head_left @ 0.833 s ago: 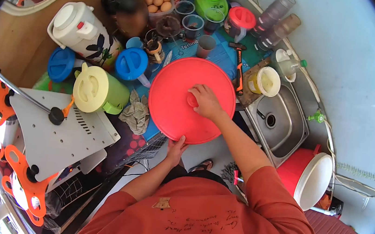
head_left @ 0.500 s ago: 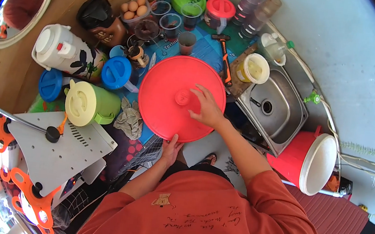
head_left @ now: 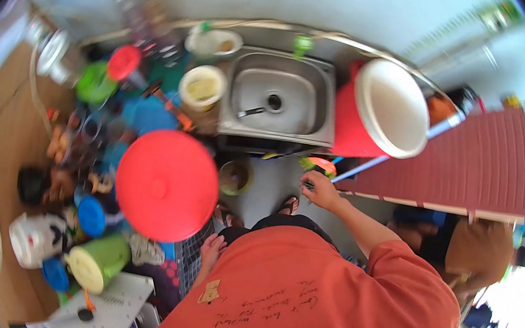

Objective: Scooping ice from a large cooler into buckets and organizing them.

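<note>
My right hand (head_left: 319, 189) is held out above the floor, right of my feet, with its fingers curled closed. Something small and dark shows at the fingertips, too blurred to name. Just beyond it are an orange-and-green thing (head_left: 318, 166) and a pale blue pole (head_left: 367, 167). Close to my waist, my left hand (head_left: 213, 248) hangs loosely open, holding nothing I can see. A round red lid (head_left: 166, 201) with a central knob lies at the counter's edge, up and left of that hand and apart from it.
Ahead is a steel sink (head_left: 279, 110) with a black-handled tool in it. Right of it stands a red bucket (head_left: 347, 118) with a white inside, beside a maroon slatted panel (head_left: 466, 163). Jugs, cups and eggs crowd the left. Another person (head_left: 478, 253) is at the right.
The view has swung right, bringing the sink to the middle. Both hands have left the red lid; the right reached out to the right, the left drew back to my waist.
</note>
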